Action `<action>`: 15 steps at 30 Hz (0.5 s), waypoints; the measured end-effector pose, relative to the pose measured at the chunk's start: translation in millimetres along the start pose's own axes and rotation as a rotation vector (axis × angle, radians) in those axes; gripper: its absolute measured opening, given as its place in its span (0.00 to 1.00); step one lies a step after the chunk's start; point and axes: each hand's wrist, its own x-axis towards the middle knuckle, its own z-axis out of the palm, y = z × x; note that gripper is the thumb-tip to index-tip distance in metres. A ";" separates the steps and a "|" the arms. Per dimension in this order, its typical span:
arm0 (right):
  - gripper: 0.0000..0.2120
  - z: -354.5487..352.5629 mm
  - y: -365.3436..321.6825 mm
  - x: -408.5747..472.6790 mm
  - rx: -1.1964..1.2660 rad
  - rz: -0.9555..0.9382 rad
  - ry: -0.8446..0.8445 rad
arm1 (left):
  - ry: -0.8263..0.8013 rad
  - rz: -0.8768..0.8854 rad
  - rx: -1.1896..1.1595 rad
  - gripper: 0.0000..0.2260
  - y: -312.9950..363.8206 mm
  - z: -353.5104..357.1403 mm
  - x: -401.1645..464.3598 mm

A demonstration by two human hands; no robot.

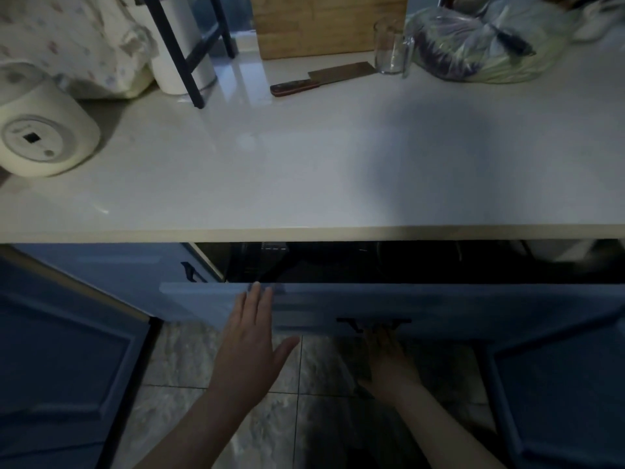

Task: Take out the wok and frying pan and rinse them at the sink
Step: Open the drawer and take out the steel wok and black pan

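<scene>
left hand [252, 336] flat, fingers straight, against drawer front [439, 309]; right hand [385, 350] curled around drawer handle [373, 322]

A blue drawer [439, 306] under the white worktop [304, 170] stands pulled partway out, its inside dark, with dim round cookware shapes that cannot be told apart. The left hand [252, 336] lies flat, fingers straight, on the drawer front near its top edge. The right hand [385, 350] curls round the dark handle [373, 322]. On the worktop lie a cleaver [321, 77], a glass [390, 49] and a rice cooker [40, 130]
</scene>
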 end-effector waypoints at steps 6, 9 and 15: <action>0.31 -22.4 10.0 -103.6 0.329 -0.189 0.555 | -0.123 -0.004 0.100 0.41 -14.9 13.6 -37.9; 0.30 -33.1 48.2 -134.0 0.258 0.051 0.733 | -0.160 0.024 0.126 0.40 -19.1 18.8 -66.7; 0.37 -11.0 84.7 -164.5 0.029 0.272 0.414 | -0.210 0.063 0.097 0.40 -20.5 17.5 -114.8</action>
